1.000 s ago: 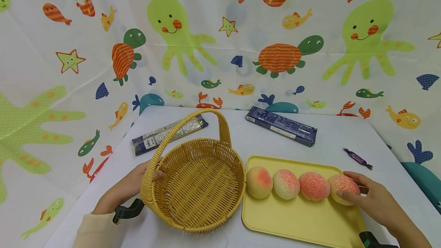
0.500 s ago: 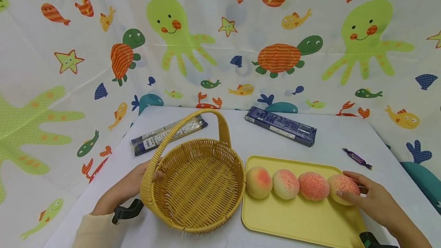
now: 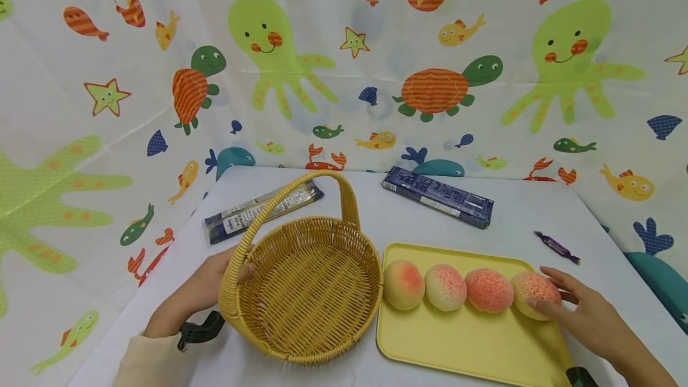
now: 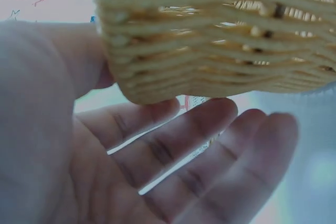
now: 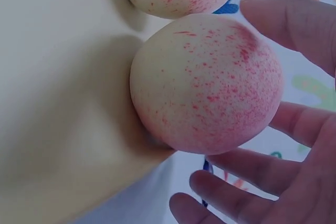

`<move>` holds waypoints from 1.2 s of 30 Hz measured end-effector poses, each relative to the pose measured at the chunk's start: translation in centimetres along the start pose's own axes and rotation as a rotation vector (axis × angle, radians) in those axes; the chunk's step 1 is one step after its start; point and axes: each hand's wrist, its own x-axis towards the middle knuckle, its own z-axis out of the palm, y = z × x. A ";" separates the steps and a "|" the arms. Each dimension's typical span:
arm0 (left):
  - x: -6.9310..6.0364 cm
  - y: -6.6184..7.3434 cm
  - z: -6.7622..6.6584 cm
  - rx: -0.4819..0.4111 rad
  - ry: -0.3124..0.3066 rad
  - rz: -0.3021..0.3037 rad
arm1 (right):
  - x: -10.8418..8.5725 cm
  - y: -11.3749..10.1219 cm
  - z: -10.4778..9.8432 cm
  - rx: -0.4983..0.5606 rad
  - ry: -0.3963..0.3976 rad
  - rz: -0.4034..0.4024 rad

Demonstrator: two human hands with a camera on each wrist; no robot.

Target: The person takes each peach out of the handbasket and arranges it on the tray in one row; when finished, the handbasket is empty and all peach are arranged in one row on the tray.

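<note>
In the head view a wicker basket point(image 3: 312, 297) with a tall arched handle stands left of centre. My left hand point(image 3: 215, 276) holds its left side, thumb over the rim. In the left wrist view the other fingers point(image 4: 194, 150) stretch out below the woven wall. Several peaches sit in a row along the back of a yellow tray point(image 3: 457, 345). Around the rightmost peach point(image 3: 536, 295) my right hand point(image 3: 591, 315) is spread loosely. The right wrist view shows a narrow gap between the thumb and this peach point(image 5: 205, 85); some fingers lie close to its far side.
Behind the basket lies a long flat packet point(image 3: 263, 211). A dark blue box point(image 3: 438, 196) lies at the back, and a small purple-wrapped sweet point(image 3: 558, 248) is at the right. A sea-animal patterned cloth point(image 3: 344, 76) hangs behind the white table.
My right hand has shifted slightly to the right, its fingers loosening from the rightmost peach. The peaches, the basket and my left hand are almost unchanged.
</note>
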 end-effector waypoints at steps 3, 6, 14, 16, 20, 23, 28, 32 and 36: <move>0.0 0.4 0.0 0.065 0.040 0.000 | -0.2 0.0 -0.1 -0.020 -0.015 0.038; 0.0 0.7 0.0 0.112 0.080 0.013 | -0.2 0.2 -0.2 -0.032 -0.023 0.079; 0.7 0.6 0.4 0.134 0.158 0.152 | 0.0 1.8 -0.1 -0.010 0.017 0.046; 0.9 0.5 0.4 0.151 0.174 0.196 | 0.0 2.3 0.0 0.004 0.018 0.014; 1.0 0.6 0.4 0.246 0.197 0.175 | 0.0 2.8 0.2 0.030 0.025 -0.006; 0.9 0.8 0.2 0.310 0.188 0.098 | -0.2 3.1 0.4 0.030 0.029 -0.012; 0.9 1.3 0.0 0.371 0.164 0.035 | -0.4 3.2 0.3 0.021 -0.008 0.018; 0.9 1.4 -0.1 0.412 0.162 0.020 | -0.5 3.2 0.1 -0.003 -0.027 0.037; 0.8 1.2 -0.3 0.453 0.166 0.000 | -0.4 3.4 -0.2 -0.020 -0.023 0.029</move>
